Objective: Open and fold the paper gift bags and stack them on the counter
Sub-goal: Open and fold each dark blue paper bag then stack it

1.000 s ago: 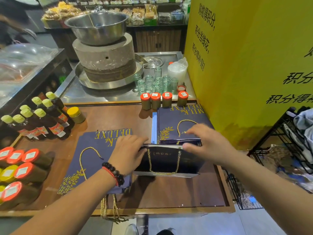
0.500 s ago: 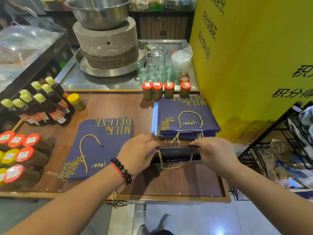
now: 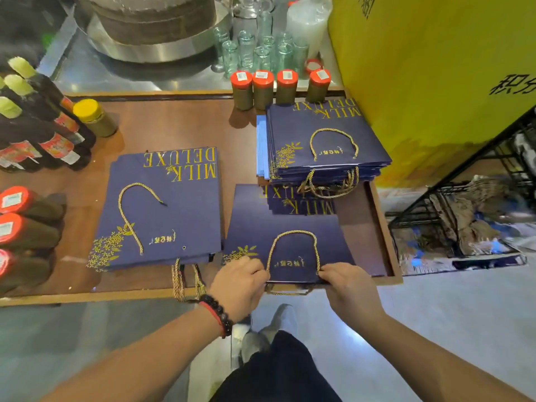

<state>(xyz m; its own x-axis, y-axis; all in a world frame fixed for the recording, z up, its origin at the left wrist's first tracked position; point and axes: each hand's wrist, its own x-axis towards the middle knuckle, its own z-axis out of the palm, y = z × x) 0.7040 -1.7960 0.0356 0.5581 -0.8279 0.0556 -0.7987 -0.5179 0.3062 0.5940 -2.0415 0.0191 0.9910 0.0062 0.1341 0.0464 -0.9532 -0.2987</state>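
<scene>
Two hands pinch one flat bag [image 3: 278,242] at the counter's [image 3: 179,123] near edge: left hand [image 3: 242,281], right hand [image 3: 346,281]. A pile [image 3: 162,207] lies left; a stack [image 3: 324,140] fills the far right corner.

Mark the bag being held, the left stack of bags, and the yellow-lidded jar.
held bag [image 3: 287,224], head view, middle of its blue face.
left stack [image 3: 171,207], head view, top bag's face.
yellow-lidded jar [image 3: 87,110], head view, its lid.
</scene>
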